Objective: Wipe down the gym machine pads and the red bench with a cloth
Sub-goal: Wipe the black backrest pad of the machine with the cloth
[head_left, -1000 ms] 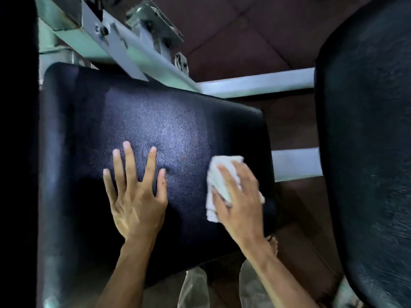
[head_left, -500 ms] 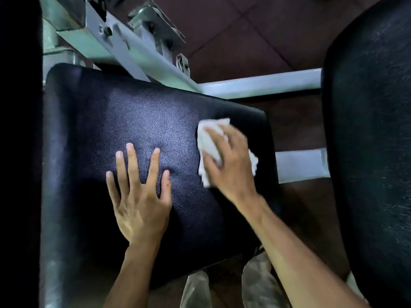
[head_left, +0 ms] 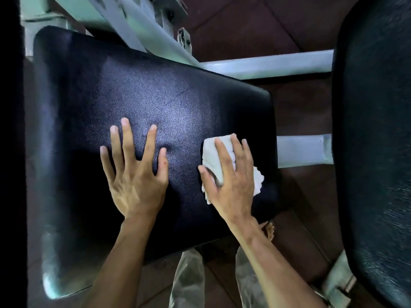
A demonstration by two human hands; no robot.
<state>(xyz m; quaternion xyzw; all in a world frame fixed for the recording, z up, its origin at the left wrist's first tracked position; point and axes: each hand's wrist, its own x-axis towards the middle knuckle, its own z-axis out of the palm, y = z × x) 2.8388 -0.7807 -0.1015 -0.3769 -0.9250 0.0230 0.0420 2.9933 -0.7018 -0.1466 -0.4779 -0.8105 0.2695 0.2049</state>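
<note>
Your right hand (head_left: 231, 181) presses the cloth (head_left: 213, 156) flat near the pad's (head_left: 155, 96) right edge, fingers straight; left hand (head_left: 135, 172) splayed flat mid-pad, grip wide.

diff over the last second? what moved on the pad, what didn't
The right hand swept the white cloth up the black pad toward its far edge, then back down toward its near right part, pressing it throughout. The left hand stayed flat on the pad, fingers spread. Nothing was picked up or let go.

Pale metal frame bars (head_left: 264, 66) cross above a dark reddish tiled floor (head_left: 244, 25).
</note>
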